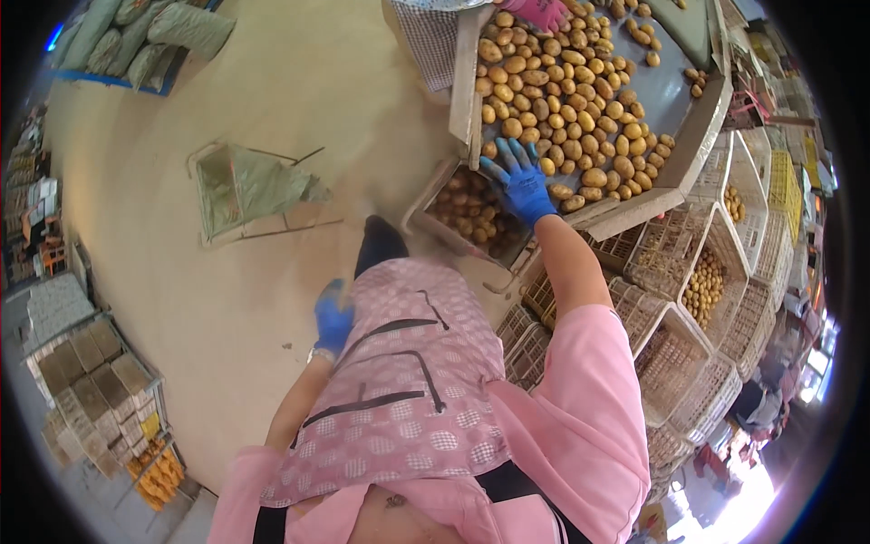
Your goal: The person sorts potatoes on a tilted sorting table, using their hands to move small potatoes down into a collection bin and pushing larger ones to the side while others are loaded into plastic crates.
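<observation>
Potatoes (571, 102) lie across a grey sorting table with a raised wooden rim (652, 211). My right hand (522, 178), in a blue glove, spreads its fingers at the near corner of the table, against the edge of the potatoes; its palm is hidden. Below that corner, a container (469, 207) holds more potatoes, partly covered by my hand. My left hand (333, 318), also blue-gloved, hangs beside my pink apron (408, 381), away from the table. Whether it holds anything is not clear.
At the table's far left side, another person's pink-gloved hand (540, 12) touches potatoes. Plastic crates (680, 353) are stacked at the right, some holding potatoes. A metal frame with a green sack (251, 183) stands on the floor. Full sacks (190, 27) lie on a blue pallet; more crates (95, 381) stand left.
</observation>
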The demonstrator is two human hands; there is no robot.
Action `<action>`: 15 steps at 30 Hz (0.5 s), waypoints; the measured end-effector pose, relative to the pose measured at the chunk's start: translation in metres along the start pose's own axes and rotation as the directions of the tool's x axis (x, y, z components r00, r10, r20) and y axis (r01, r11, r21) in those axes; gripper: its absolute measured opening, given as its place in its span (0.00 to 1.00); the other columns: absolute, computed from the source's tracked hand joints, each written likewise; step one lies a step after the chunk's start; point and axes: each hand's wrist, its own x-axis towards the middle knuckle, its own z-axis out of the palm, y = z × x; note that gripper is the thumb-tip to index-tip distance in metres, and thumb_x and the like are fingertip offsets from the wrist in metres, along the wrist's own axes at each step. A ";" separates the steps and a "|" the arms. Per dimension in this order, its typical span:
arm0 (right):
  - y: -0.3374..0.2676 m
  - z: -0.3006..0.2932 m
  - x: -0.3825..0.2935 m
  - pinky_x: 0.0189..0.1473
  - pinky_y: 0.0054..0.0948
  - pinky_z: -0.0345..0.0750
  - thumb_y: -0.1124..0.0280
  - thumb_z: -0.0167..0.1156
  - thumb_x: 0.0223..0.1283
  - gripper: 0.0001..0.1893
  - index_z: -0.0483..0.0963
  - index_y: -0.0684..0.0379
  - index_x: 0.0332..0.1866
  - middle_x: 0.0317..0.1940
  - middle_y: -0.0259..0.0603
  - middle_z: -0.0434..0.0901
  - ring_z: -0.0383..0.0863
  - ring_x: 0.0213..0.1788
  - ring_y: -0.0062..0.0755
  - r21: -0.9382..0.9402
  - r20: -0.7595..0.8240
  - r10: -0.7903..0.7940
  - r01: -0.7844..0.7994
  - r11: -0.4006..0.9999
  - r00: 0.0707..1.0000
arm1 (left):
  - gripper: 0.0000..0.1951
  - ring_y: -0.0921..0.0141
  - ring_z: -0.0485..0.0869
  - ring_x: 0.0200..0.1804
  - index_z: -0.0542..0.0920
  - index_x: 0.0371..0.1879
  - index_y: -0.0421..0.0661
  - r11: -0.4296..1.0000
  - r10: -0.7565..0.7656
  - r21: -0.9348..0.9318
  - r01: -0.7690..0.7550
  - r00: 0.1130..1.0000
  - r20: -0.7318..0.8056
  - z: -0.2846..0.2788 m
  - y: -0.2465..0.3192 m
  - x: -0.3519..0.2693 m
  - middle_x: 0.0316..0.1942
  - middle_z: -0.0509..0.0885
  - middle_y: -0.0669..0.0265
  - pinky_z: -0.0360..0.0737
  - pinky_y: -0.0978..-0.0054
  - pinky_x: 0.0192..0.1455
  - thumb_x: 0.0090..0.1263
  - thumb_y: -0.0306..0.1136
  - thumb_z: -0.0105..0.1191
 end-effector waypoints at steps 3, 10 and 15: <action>0.003 -0.014 -0.011 0.84 0.61 0.56 0.63 0.65 0.69 0.28 0.75 0.36 0.74 0.81 0.46 0.66 0.66 0.80 0.57 -0.004 -0.006 0.042 -0.042 0.999 0.999 | 0.21 0.47 0.82 0.66 0.82 0.63 0.38 0.922 0.309 0.179 -0.342 0.932 0.191 -0.051 0.056 -0.005 0.63 0.85 0.44 0.76 0.54 0.73 0.75 0.35 0.60; -0.004 -0.015 -0.004 0.84 0.61 0.55 0.62 0.64 0.69 0.29 0.74 0.33 0.75 0.82 0.46 0.65 0.64 0.82 0.56 0.010 -0.033 0.004 -0.004 1.000 0.999 | 0.14 0.56 0.87 0.57 0.85 0.55 0.38 0.693 -0.661 -0.441 0.570 0.746 -0.075 -0.036 -0.076 -0.168 0.55 0.88 0.50 0.82 0.59 0.62 0.77 0.32 0.58; -0.002 -0.004 -0.006 0.84 0.60 0.55 0.62 0.65 0.67 0.29 0.74 0.33 0.75 0.81 0.45 0.66 0.64 0.82 0.54 0.018 -0.061 0.008 -0.007 1.000 0.998 | 0.06 0.59 0.85 0.40 0.79 0.33 0.45 0.725 -0.288 0.689 0.005 0.911 0.296 -0.045 -0.131 -0.256 0.31 0.84 0.60 0.80 0.63 0.45 0.75 0.28 0.59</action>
